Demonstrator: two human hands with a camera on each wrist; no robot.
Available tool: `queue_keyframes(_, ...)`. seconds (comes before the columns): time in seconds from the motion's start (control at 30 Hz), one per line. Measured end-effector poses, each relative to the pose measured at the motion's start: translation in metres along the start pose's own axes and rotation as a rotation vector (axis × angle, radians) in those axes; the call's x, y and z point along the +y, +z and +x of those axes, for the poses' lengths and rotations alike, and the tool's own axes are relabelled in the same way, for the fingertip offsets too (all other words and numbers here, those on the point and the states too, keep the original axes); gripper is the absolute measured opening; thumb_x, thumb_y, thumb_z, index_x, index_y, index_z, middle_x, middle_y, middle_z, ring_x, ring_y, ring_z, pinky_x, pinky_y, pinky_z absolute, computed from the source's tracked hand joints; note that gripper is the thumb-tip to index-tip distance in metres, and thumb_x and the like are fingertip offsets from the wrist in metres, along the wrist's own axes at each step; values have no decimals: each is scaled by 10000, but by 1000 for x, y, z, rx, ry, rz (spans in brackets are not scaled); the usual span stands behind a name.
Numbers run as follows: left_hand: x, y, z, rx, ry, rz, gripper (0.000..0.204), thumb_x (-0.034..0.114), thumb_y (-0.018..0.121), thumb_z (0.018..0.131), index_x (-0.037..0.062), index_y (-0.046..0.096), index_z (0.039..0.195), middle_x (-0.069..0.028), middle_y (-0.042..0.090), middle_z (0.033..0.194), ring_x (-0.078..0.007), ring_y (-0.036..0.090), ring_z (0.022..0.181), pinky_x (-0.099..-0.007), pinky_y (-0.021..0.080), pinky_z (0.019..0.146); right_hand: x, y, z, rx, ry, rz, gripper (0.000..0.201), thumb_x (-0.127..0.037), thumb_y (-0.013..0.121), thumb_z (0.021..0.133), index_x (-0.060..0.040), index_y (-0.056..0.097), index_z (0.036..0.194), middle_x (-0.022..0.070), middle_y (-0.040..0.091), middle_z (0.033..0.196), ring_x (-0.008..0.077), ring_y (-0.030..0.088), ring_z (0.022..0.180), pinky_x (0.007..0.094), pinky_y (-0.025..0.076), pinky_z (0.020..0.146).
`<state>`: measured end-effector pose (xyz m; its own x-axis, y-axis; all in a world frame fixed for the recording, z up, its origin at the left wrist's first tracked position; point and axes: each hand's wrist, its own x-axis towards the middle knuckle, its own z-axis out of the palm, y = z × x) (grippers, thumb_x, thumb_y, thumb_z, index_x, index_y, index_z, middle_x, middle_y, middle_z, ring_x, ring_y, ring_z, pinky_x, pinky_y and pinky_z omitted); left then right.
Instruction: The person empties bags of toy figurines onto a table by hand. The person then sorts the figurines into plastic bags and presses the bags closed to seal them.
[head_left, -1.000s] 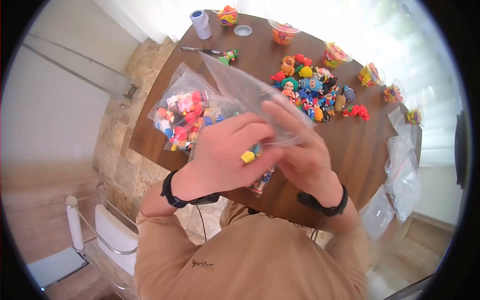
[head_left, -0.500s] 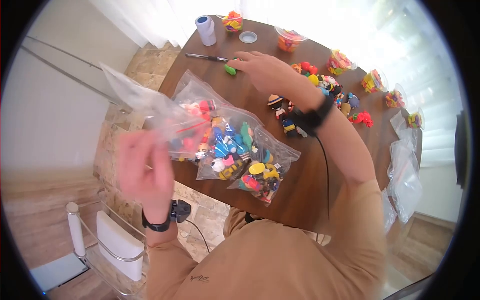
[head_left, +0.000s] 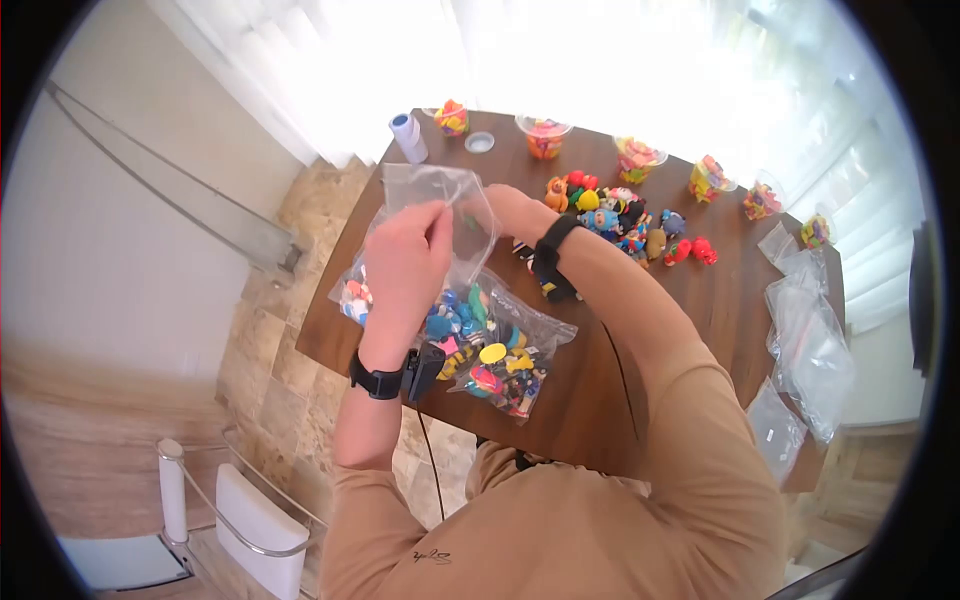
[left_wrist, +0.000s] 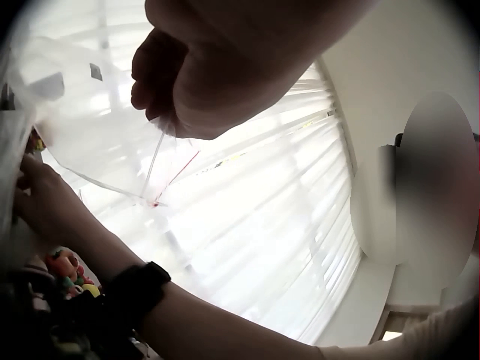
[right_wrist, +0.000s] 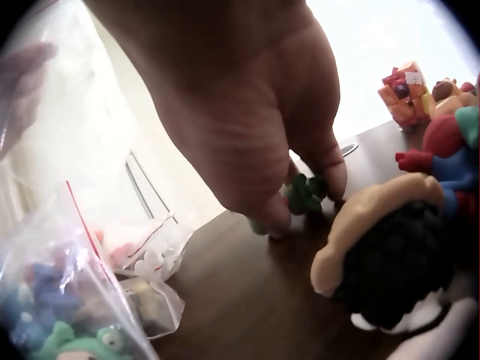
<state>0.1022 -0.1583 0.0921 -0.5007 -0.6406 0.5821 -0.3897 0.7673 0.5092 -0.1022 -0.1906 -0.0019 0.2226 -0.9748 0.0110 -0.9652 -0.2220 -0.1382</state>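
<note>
My left hand (head_left: 405, 255) pinches the edge of a clear zip bag (head_left: 430, 182) and holds it up over the table. In the left wrist view that bag (left_wrist: 112, 112) spreads out from the fingertips. Behind the bag, my right hand (head_left: 515, 208) reaches low at the tabletop. The right wrist view shows its fingers and thumb around a small green toy figure (right_wrist: 306, 193); part of the figure is hidden by the fingers. Filled zip bags of toy figures (head_left: 520, 378) lie near the table's front edge, below the left hand.
A pile of toy figures (head_left: 610, 222) sits right of my right hand. Along the far edge stand several cups of colourful pieces (head_left: 636, 160), a white cylinder (head_left: 408, 140) and a round lid (head_left: 480, 142). More zip bags (head_left: 808, 340) lie at the right edge.
Both hands were together at the bag. My right hand went forward to the green figure; my left hand swung left with the bag, then forward and right, beside the right hand.
</note>
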Motion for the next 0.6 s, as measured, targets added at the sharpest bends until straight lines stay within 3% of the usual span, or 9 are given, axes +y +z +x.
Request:
queue_keyframes(0.07, 7, 5, -3, -45, -4, 52, 135, 141, 655, 891, 29, 709, 943, -153, 657, 751, -303, 641, 658, -379, 481, 602, 6, -16, -22, -75, 13, -19, 279, -167, 584, 877, -81, 619, 1141, 189, 705, 981, 331, 699, 913, 456, 554, 793)
queue_keyframes(0.13, 13, 9, -16, 6, 29, 44, 150, 127, 680, 903, -4, 719, 964, -120, 644, 669, -142, 590, 580, -287, 469, 584, 16, -43, -75, 194, 233, 186, 288, -188, 574, 895, -52, 611, 1146, 193, 712, 938, 329, 697, 882, 441, 546, 764)
queue_keyframes(0.17, 34, 6, -20, -14, -53, -13, 121, 142, 642, 900, 34, 698, 902, -154, 634, 709, -322, 626, 638, -383, 466, 583, 18, -52, -112, 396, 258, 388, 278, -194, 578, 905, -29, 602, 1127, 177, 712, 909, 293, 694, 827, 406, 539, 729)
queue_keyframes(0.2, 49, 8, -26, -32, -67, -20, 121, 142, 642, 900, 34, 698, 902, -154, 634, 709, -322, 626, 638, -383, 466, 583, 17, -63, -152, 602, 277, 586, 274, -199, 582, 914, -6, 593, 1108, 162, 712, 880, 257, 692, 771, 371, 531, 694)
queue_keyframes(0.27, 74, 17, -39, -128, -143, -111, 132, 132, 629, 907, 17, 686, 872, -149, 625, 682, -325, 619, 615, -371, 455, 566, -1, -82, -224, 537, 396, 1124, 251, -196, 606, 919, -2, 583, 1076, 94, 700, 857, 149, 631, 698, 302, 492, 646)
queue_keyframes(0.3, 76, 33, -52, -144, -40, -135, 174, 124, 663, 919, -32, 703, 987, -60, 606, 630, -55, 518, 588, -253, 430, 556, -12, -84, -252, 491, 385, 1159, 227, -189, 617, 916, -9, 587, 1052, 59, 693, 852, 113, 605, 701, 286, 482, 639)
queue_keyframes(0.33, 83, 48, -63, -152, -47, -135, 174, 124, 663, 919, -32, 703, 987, -60, 606, 630, -55, 518, 588, -253, 430, 556, -23, -82, -276, 446, 374, 1192, 205, -181, 628, 914, -15, 590, 1027, 25, 686, 847, 77, 578, 705, 271, 472, 632)
queue_keyframes(0.53, 129, 107, -125, -531, -429, -634, 182, 88, 619, 944, 11, 577, 1103, 28, 567, 626, -12, 445, 559, -222, 331, 496, -53, -54, -346, 123, 406, 893, 188, -181, 670, 888, -30, 662, 1000, 73, 695, 813, 165, 650, 716, 298, 507, 678)
queue_keyframes(0.6, 140, 122, -141, -582, -395, -694, 180, 74, 601, 951, 26, 534, 1112, 34, 572, 633, -6, 443, 558, -214, 321, 488, -51, -47, -357, 120, 464, 807, 229, -240, 658, 872, -38, 678, 976, 149, 705, 861, 331, 668, 773, 393, 521, 707)
